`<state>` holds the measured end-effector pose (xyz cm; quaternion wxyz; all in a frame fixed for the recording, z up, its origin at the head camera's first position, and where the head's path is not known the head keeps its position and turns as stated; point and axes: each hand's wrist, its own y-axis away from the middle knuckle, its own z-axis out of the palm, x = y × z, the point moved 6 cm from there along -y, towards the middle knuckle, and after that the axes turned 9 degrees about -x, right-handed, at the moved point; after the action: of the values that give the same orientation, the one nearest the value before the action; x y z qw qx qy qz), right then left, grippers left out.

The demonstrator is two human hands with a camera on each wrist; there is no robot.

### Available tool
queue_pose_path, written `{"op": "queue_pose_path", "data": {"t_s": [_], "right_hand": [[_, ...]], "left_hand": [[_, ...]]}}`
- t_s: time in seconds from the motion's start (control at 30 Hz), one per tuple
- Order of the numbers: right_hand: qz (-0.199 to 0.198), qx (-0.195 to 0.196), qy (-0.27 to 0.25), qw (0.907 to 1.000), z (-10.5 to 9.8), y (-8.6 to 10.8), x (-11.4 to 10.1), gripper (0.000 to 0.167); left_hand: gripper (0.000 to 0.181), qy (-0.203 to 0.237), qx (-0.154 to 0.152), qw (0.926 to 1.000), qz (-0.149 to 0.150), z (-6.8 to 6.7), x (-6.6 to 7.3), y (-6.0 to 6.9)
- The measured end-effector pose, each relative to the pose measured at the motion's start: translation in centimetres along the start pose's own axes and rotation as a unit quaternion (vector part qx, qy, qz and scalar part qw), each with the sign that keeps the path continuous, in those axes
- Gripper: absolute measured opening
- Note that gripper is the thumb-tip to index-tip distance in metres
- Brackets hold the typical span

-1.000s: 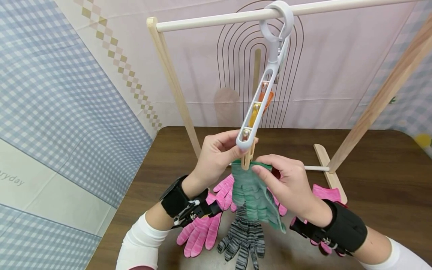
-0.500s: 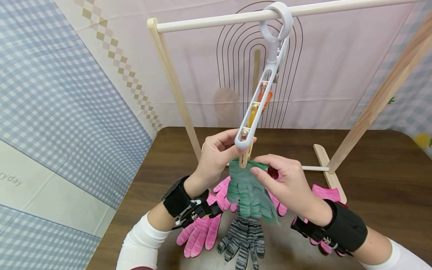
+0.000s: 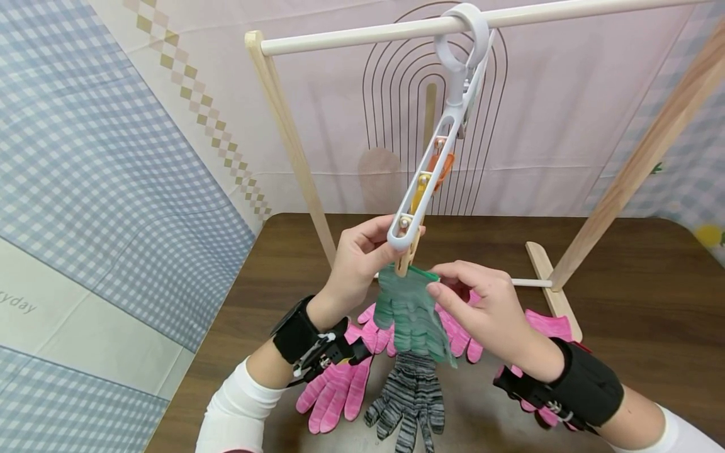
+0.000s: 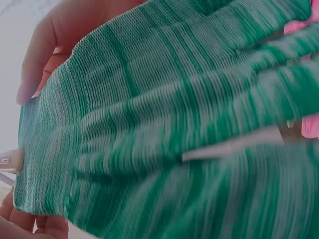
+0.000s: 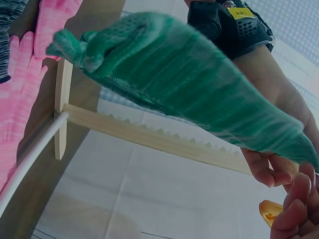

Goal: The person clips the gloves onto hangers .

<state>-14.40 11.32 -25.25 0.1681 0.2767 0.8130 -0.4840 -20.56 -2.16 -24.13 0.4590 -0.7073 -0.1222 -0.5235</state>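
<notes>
A green striped knit glove (image 3: 412, 314) hangs by its cuff from a beige clothespin (image 3: 403, 261) at the near end of a white clip hanger (image 3: 421, 182). My left hand (image 3: 362, 264) pinches the clothespin's upper end, just under the hanger's tip. At the cuff's right corner, my right hand (image 3: 481, 302) pinches the fabric between thumb and forefinger. In the left wrist view the glove (image 4: 149, 109) fills most of the picture, and the clothespin's tip (image 4: 10, 160) shows at its cuff. The right wrist view shows the glove (image 5: 184, 84) dangling, with right fingertips (image 5: 299, 199) at the cuff.
The hanger hooks over the white bar (image 3: 362, 36) of a wooden rack (image 3: 291, 145). An orange clip (image 3: 444, 171) and a yellow clip (image 3: 420, 192) sit farther along it. Below lie a grey-black glove (image 3: 410, 396) and several pink gloves (image 3: 334, 393) on the brown table (image 3: 243, 340).
The hanger's near end, with the clothespin and green glove, has shifted slightly left and up. My left hand moves with it; the right hand stays at the cuff's right corner.
</notes>
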Motion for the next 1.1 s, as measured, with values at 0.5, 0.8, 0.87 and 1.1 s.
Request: {"op": "queue_pose_path", "data": {"t_s": [0.5, 0.8, 0.87, 1.1], "right_hand": [[0.02, -0.014, 0.012, 0.9996, -0.3, 0.5, 0.6, 0.015], [0.015, -0.003, 0.024, 0.9996, -0.4, 1.1, 1.1, 0.012], [0.017, -0.001, 0.03, 0.9994, -0.5, 1.2, 1.3, 0.012], [0.025, 0.007, 0.03, 0.9992, -0.5, 1.6, 2.0, 0.013]], "left_hand": [[0.076, 0.016, 0.018, 0.9997, 0.003, -0.8, -0.5, 0.2], [0.076, 0.003, 0.026, 0.9996, 0.011, -1.3, -0.6, 0.3], [0.077, 0.003, 0.029, 0.9995, 0.014, -1.4, -0.6, 0.3], [0.077, -0.008, 0.032, 0.9991, 0.027, -1.7, -0.6, 0.4]]}}
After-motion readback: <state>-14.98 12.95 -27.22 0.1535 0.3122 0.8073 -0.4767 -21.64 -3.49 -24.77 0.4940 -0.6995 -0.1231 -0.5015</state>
